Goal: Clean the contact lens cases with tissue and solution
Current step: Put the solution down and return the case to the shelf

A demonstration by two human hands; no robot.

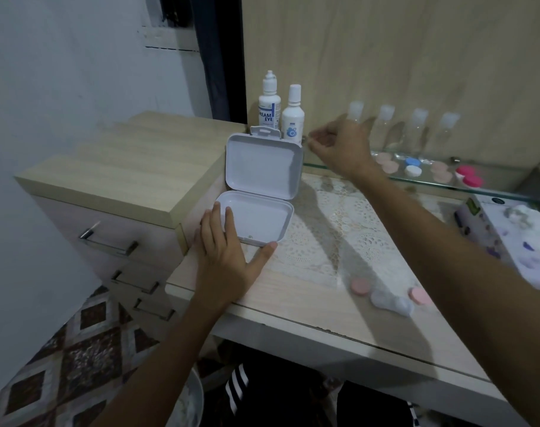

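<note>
Right hand [339,146] blurred, grip unclear; tissue pack [509,238] cut off.

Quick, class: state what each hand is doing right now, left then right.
Left hand: open, fingers straight, resting on the white box.
Right hand: blurred, fingers curled near the bottles; cannot tell if it holds anything.

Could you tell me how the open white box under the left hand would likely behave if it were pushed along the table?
The white box looks like thin, nearly empty plastic, so probably light and quick to slide. Its lid stands upright, so a push up high could tip it backward or swing the lid shut. The left hand rests on its front corner, probably steadying it.
</note>
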